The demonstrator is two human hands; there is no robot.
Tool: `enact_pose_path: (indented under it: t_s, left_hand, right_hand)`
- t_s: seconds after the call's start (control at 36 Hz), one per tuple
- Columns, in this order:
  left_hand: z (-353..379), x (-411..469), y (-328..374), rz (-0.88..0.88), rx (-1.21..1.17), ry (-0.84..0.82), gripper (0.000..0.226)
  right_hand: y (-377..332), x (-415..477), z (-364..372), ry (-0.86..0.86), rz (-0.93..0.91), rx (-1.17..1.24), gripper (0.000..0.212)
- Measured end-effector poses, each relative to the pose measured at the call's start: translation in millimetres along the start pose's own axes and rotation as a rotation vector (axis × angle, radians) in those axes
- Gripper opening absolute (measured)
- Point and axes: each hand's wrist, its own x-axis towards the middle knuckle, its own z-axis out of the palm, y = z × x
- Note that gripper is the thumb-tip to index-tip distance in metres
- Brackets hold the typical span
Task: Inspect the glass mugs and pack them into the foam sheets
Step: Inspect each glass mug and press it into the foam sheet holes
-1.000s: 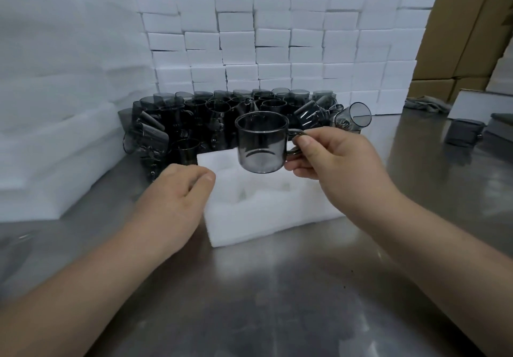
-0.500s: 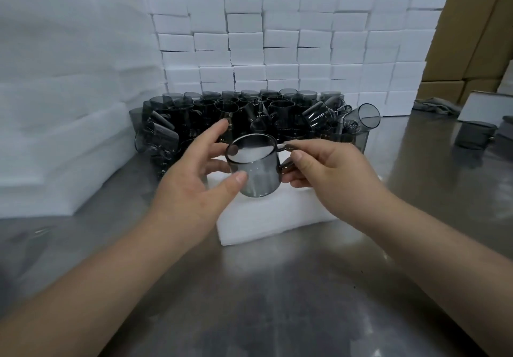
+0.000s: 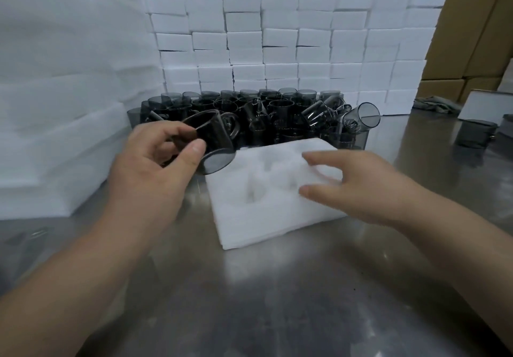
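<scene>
Mug (image 3: 213,141), smoked glass, sits left of frame centre, held tipped on its side in the left hand (image 3: 151,168): thumb on the near wall, fingers over the rim end, base facing the camera, handle up and to the right. It hangs just off the upper left corner of the foam (image 3: 266,218), apart from it. Right hand (image 3: 358,184) is spread and empty, hovering over the right side of the foam; whether it touches the sheet is unclear through motion blur. Foam lies flat on the steel table (image 3: 263,301), with shallow pockets showing near its middle; all of them look unfilled. Pile of more mugs (image 3: 277,115) crowds behind it at mid frame, foam blocks (image 3: 277,37) stacked as a wall beyond. Step in hand, by my reading: seat this mug in a pocket. To do it well, press the free palm on the foam so the light sheet does not skid on the steel, turn the mug to match the pocket's shape, and mind where the handle goes before pushing. Ease it in without force; glass held by fingertips only can slip. Keep clear of the pile behind.
</scene>
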Motion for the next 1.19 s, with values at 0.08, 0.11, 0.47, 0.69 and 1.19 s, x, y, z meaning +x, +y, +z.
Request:
enact_pose_path:
  t_s: [0.08, 0.11, 0.47, 0.69, 1.19]
  left_hand:
    - [4, -3, -4, -0.005, 0.048, -0.049, 0.031]
    - [6, -5, -5, -0.002, 0.075, -0.069, 0.029]
    - [11, -13, -9, 0.023, 0.197, -0.137, 0.027]
    - [9, -16, -6, 0.052, 0.329, -0.214, 0.015]
    - [10, -18, -7, 0.089, 0.46, -0.39, 0.054]
  right_hand:
    - [-1, -3, 0, -0.084, -0.028, -0.104, 0.075]
    - [-3, -4, 0, -0.086, -0.045, -0.119, 0.074]
    - [-10, -9, 11, -0.034, -0.109, -0.197, 0.054]
    - [-9, -8, 12, -0.03, -0.104, -0.203, 0.054]
    - [-9, -10, 12, -0.028, -0.12, -0.201, 0.053]
